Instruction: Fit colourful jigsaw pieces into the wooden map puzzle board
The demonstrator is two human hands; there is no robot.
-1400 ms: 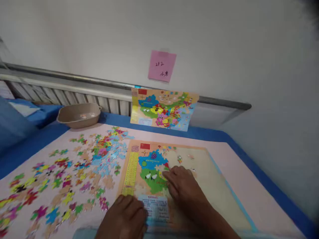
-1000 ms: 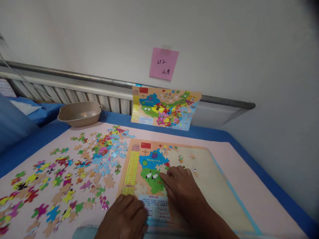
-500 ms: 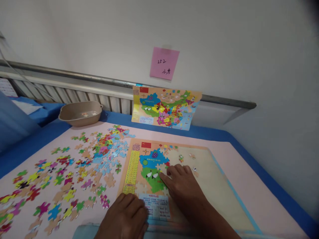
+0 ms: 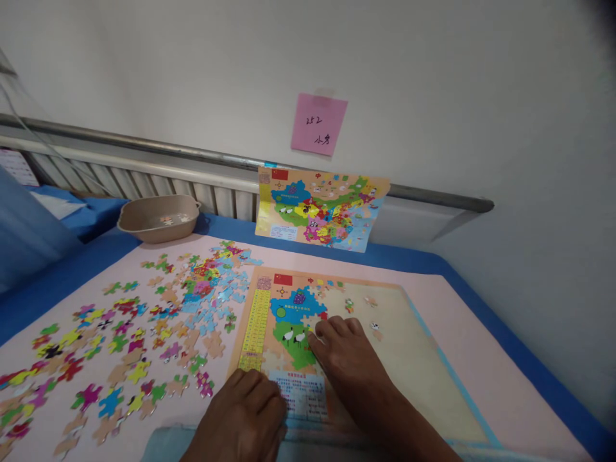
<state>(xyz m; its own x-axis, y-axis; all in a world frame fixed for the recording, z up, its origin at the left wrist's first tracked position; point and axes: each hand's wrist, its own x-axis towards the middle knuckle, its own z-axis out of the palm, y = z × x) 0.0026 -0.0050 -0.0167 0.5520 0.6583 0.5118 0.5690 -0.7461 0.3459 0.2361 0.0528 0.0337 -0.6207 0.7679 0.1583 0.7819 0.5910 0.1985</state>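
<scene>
Flat, colourful, part-filled map puzzle board (image 4: 402, 359), long axis sideways
The right hand (image 4: 346, 350), fingers curled, is nearer its middle; the left hand (image 4: 248, 410), loosely folded, at its near left corner. Whether they hold pieces, I cannot tell.

Blue surface (image 4: 404, 258) — pink sheet (image 4: 481, 333) laid over most of it, blue showing along left, far and right edges. On sheet: partly filled puzzle board (image 4: 414, 372); loose puzzle pieces (image 4: 110, 401) strewn to its left. Tan basin (image 4: 158, 231) — far left, near sheet's back corner.
</scene>
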